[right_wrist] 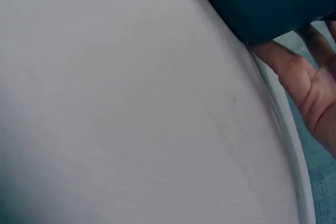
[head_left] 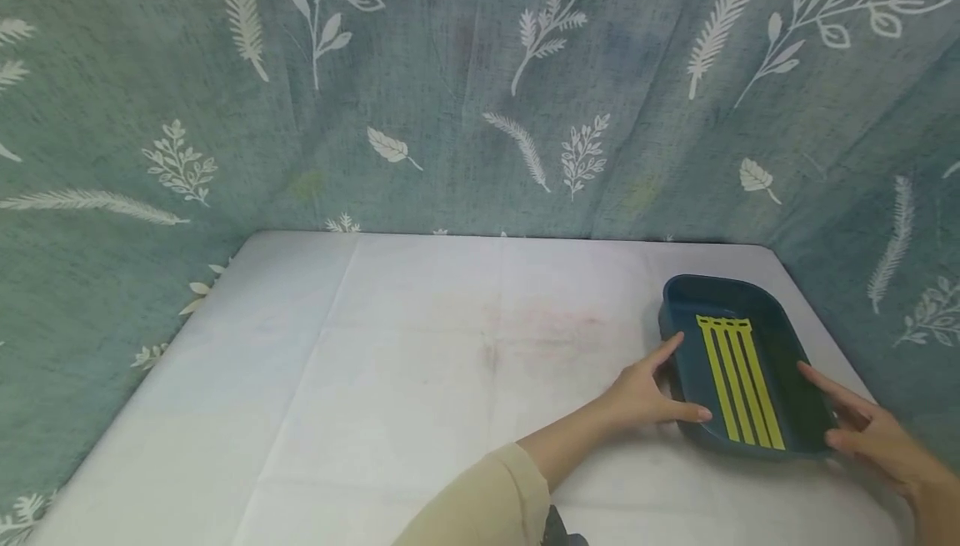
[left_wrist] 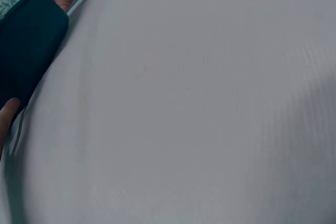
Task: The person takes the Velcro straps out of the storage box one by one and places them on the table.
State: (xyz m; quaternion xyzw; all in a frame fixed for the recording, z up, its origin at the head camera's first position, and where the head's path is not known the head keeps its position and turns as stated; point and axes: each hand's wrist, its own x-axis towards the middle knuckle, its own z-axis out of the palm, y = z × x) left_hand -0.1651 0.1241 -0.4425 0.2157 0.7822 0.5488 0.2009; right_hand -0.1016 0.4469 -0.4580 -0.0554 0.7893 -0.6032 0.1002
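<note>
Head view: a teal tray (head_left: 795, 396) sits at the right end of a white table (head_left: 420, 379), with four yellow strips (head_left: 733, 379) lying lengthwise, side by side, inside. The left hand (head_left: 647, 392) holds the tray's left side, thumb and forefinger spread wide, the thumb over the rim. The right hand (head_left: 873, 438) grips the right side near the closest corner, thumb and forefinger apart. A pale sleeve (head_left: 487, 500) covers part of the left arm. A leaf-patterned curtain (head_left: 450, 96) hangs behind.

Left wrist view: the tray's outer wall fills the upper left, one fingertip against it and the other hand at its far end. It is hard to tell whether the tray is slightly lifted.

Right wrist view: the right hand touches the tray's rounded underside corner, beside the table's edge.
</note>
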